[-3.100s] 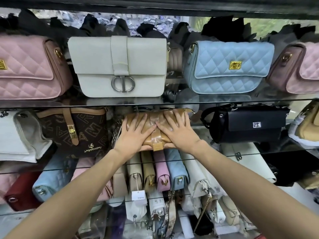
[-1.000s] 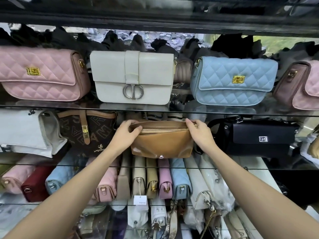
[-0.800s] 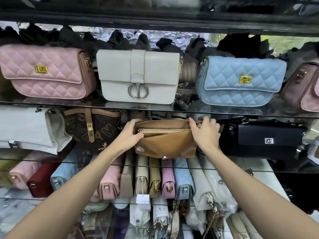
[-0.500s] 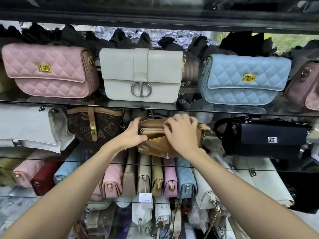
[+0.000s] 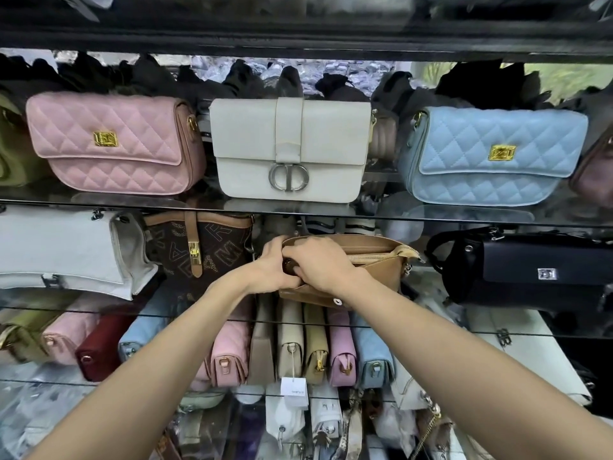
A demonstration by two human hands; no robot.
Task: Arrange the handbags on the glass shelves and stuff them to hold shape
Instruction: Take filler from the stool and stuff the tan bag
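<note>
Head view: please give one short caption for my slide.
Both hands, left hand and right hand, grip the tan handbag on the glass shelf.

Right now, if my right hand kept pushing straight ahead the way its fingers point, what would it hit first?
Probably the left hand: the right hand points left and inward across the tan handbag it grips, fingertips beside the left's. Depth is unclear.
</note>
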